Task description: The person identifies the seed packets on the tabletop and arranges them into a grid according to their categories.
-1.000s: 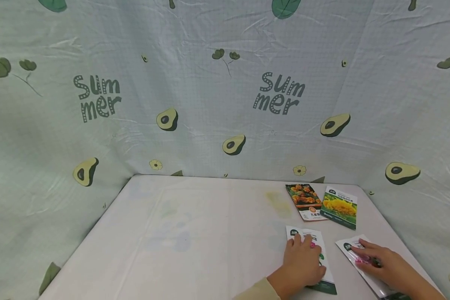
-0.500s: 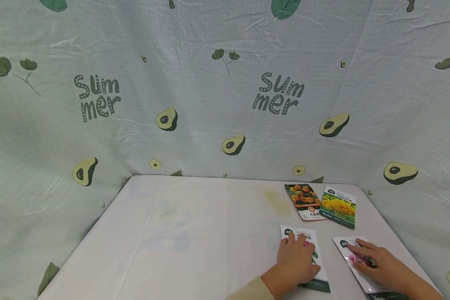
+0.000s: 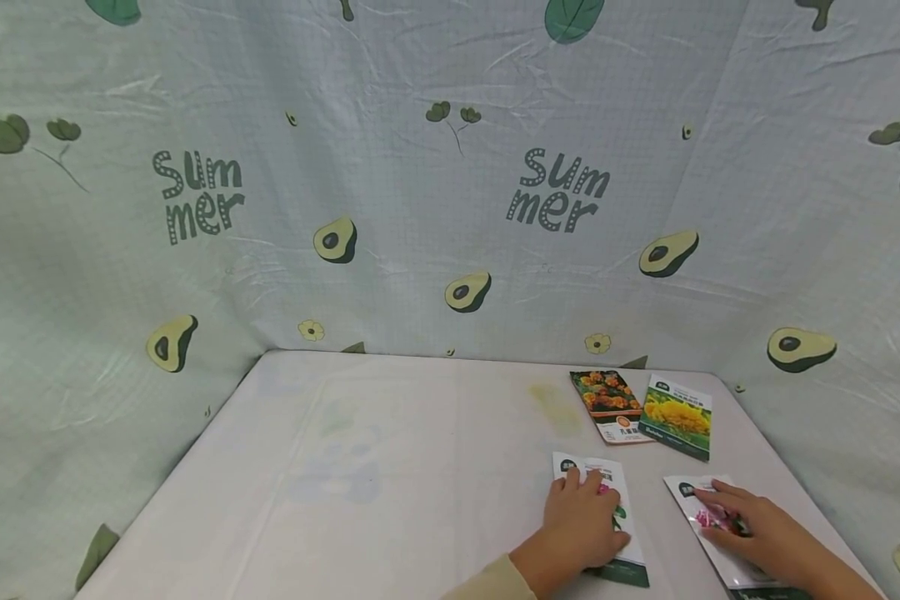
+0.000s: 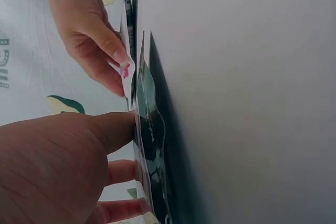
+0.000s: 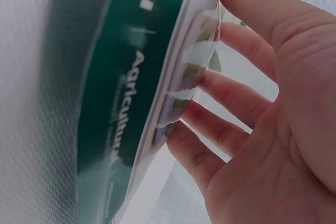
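Observation:
My left hand (image 3: 579, 523) rests with spread fingertips on a white flower seed packet (image 3: 621, 572), which has a pink flower picture and a dark green lower band. In the left wrist view the thumb and fingertips press on the upper face of this packet (image 4: 152, 135). To its right, my right hand (image 3: 772, 533) touches a second white seed packet (image 3: 686, 492) with pink flowers, fingers loosely bent over its face. The right wrist view has the fingertips against that packet's front, and its green band (image 5: 121, 103) reads "Agricultural". Both hands hide part of the printing.
At the back right of the white table (image 3: 390, 517) lie two more packets. One shows orange flowers (image 3: 607, 400); the other, with yellow flowers (image 3: 677, 415), overlaps its edge. A curtain (image 3: 390, 183) printed with avocados surrounds the table's back and sides.
My left hand has slid its packet a short way left across the table. The right hand and its packet have shifted slightly left too. Both back packets stay put.

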The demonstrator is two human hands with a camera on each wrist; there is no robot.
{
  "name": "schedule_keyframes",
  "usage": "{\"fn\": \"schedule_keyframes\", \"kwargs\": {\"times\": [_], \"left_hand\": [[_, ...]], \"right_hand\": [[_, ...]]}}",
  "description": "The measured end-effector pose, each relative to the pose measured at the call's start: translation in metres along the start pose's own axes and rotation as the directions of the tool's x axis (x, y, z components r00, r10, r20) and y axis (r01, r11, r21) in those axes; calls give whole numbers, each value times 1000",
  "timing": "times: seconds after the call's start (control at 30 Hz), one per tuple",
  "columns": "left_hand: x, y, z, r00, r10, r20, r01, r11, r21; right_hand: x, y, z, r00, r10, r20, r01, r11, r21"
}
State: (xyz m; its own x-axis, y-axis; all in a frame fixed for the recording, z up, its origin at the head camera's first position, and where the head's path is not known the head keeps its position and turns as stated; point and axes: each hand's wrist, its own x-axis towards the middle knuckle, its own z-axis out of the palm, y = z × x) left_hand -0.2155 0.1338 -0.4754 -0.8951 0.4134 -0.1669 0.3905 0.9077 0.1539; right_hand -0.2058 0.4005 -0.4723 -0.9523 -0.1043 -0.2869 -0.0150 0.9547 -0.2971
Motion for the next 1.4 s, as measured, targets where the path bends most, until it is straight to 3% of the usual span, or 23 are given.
{"fn": "schedule_keyframes", "kwargs": {"times": [0.47,0.97,1.4], "left_hand": [[-11,-25,2,1000,9,-7,-9,1000,5],[-27,-48,1,998,41,-54,-38,998,46],[-41,-75,-4,997,54,-50,-52,998,24]], "right_hand": [[1,1,2,1000,-3,-25,3,1000,1],[0,6,3,1000,-24,18,24,1000,-18],[-4,0,0,1000,18,20,-19,999,50]]}}
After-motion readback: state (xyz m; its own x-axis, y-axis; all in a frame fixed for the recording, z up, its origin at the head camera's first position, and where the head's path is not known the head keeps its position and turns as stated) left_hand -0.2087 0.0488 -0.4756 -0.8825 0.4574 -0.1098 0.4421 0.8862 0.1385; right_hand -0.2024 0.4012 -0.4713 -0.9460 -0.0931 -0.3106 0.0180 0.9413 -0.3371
